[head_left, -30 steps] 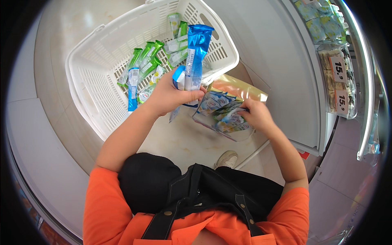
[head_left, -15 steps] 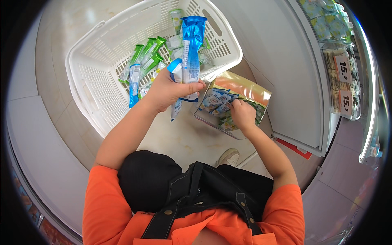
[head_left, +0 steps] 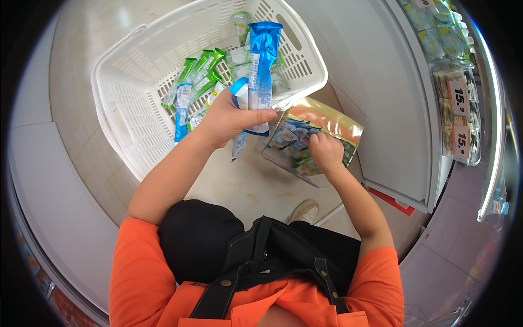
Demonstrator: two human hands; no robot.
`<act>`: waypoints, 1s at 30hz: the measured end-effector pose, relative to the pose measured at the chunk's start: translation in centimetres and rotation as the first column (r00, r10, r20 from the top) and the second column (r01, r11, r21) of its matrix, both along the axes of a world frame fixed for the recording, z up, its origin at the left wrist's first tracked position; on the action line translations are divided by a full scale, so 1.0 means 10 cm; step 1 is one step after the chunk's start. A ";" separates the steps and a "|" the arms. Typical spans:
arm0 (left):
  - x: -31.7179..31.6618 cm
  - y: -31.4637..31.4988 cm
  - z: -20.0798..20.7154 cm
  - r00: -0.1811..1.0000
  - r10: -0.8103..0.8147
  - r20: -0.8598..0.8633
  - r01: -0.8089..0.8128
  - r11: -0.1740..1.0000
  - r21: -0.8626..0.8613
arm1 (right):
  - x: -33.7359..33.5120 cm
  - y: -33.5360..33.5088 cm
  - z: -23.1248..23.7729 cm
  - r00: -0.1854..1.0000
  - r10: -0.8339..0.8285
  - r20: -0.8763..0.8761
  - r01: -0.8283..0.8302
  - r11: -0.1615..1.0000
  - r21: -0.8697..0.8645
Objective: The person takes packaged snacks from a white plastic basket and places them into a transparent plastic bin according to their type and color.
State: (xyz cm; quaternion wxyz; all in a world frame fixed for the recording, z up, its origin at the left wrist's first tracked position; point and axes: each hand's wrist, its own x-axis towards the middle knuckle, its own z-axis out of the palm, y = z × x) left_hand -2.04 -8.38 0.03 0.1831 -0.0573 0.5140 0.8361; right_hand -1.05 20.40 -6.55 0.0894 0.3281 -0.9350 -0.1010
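Observation:
My left hand [head_left: 226,122] is closed around several long blue-and-white plastic packets [head_left: 263,68], held upright over the near side of a white plastic basket [head_left: 122,139]. In the basket lie green-and-clear packets [head_left: 204,82] and a blue-and-white one [head_left: 182,111]. My right hand [head_left: 327,150] reaches into a clear-sided display box [head_left: 291,173] with a gold back panel. Its fingers are pinched at the upper edge of a blue-and-white packet [head_left: 297,133] in there; the fingertips are partly hidden. Green packets [head_left: 308,165] lie in the box beside the blue ones.
A white cabinet side [head_left: 376,98] rises right of the box. Farther right is a shelf edge with price tags [head_left: 459,98] and more packaged goods [head_left: 440,38]. My shoe [head_left: 305,211] rests on the tiled floor below the box. A white ledge [head_left: 49,185] runs along the left.
The basket and box sit slightly farther right and lower in the view. Both hands keep their places at the packets, with only a slight shift.

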 end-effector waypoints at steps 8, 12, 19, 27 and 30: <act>0.03 -0.07 0.06 0.987 -0.156 0.049 0.153 0.987 0.049 | -0.21 -0.32 0.77 0.995 -0.093 0.029 0.097 0.887 -0.451; 0.07 -0.12 0.04 0.943 -0.331 -0.026 0.332 0.941 0.066 | -0.27 -0.84 1.39 0.955 0.026 0.296 0.238 0.531 -0.814; 0.08 -0.13 -0.11 0.860 -0.504 -0.074 0.509 0.841 0.183 | -0.40 -1.13 1.51 0.637 0.358 0.682 0.612 0.302 -0.730; 0.02 -0.04 0.03 0.982 -0.165 -0.094 0.185 0.938 0.292 | -0.57 -0.84 1.32 0.365 0.349 0.863 0.917 -0.293 -0.270; 0.02 -0.05 0.01 1.000 -0.009 0.009 0.009 1.000 -0.015 | -0.49 -0.85 1.30 0.361 0.418 0.833 0.924 -0.281 -0.259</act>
